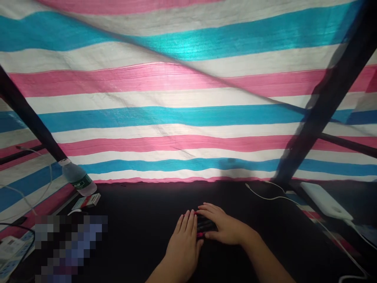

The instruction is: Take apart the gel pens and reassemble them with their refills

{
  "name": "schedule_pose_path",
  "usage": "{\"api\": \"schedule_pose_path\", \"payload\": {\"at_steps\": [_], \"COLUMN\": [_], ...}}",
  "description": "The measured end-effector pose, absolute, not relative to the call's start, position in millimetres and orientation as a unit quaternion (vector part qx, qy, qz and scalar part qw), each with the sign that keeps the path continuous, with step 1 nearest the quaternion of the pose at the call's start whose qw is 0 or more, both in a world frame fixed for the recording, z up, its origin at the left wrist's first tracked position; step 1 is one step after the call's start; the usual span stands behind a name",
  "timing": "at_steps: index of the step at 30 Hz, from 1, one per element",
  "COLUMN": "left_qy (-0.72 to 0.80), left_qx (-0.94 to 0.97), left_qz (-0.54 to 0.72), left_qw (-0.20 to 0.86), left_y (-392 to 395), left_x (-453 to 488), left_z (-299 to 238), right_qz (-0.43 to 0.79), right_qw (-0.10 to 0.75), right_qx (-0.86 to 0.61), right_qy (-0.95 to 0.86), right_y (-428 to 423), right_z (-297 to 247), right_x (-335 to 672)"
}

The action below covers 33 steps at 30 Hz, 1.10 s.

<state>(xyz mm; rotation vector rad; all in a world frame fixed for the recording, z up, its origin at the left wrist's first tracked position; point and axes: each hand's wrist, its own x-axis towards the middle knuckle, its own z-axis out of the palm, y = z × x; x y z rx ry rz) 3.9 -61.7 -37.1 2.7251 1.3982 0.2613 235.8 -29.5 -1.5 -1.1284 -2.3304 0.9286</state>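
Here a small dark case [205, 226] with red edges lies on the black tabletop [138, 224]. The right hand [225, 227] has its grip clamped on it, while the left hand [183, 239] rests flat against it, fingers straight.

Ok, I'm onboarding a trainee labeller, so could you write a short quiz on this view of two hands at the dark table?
1. True or false: the left hand grips the clear plastic bottle with a green label.
2. On which side of the black tabletop does the white rectangular power bank lie? A) left B) right C) centre
3. Fill in: the right hand has its fingers over a small dark object with ____ edges.

Key: 1 false; 2 B; 3 red.
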Motion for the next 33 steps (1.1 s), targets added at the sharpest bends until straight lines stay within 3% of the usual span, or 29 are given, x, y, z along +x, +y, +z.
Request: {"api": "schedule_pose_path", "payload": {"at_steps": [10,17,25,33], "left_qy": [0.439,0.448,0.339,0.291], "left_qx": [0.895,0.892,0.935,0.953], "left_qz": [0.081,0.068,0.078,0.076], "left_qw": [-0.026,0.011,0.072,0.049], "left_y": [-7,35,56,65], "left_x": [0,3,-13,-20], "left_z": [-37,-25,-15,-17], "right_qz": [0.194,0.117,0.075,0.1], "right_qw": [0.226,0.219,0.241,0.164], "right_qx": [-0.486,-0.572,-0.591,-0.604], "right_qy": [-0.822,-0.781,-0.766,-0.774], "right_y": [-10,7,10,13], "right_z": [-28,-48,-46,-48], "right_x": [220,216,216,213]}}
